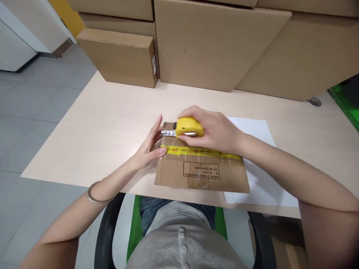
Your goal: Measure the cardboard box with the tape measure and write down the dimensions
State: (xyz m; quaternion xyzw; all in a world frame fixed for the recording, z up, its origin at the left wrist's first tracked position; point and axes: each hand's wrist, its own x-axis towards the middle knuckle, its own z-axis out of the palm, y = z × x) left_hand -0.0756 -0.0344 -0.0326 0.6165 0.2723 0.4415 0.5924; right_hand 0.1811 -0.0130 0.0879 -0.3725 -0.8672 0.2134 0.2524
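A yellow tape measure (188, 125) sits in my right hand (218, 129), whose fingers are wrapped round its case. A short length of its metal blade (169, 133) is out to the left, lying over the top of a flat cardboard box (171, 172). The blade's end meets the box's left edge. At that same edge my left hand (148, 149) holds the box, thumb on top and the other fingers along the side, close to the blade's tip. Yellow printed tape (196, 151) runs across the box, above a framed block of print.
White paper sheets (262, 179) lie under and right of the box on the pale table (98, 123). A smaller carton (120, 58) and large cardboard boxes (207, 45) line the back. Chair armrests (108, 231) flank me.
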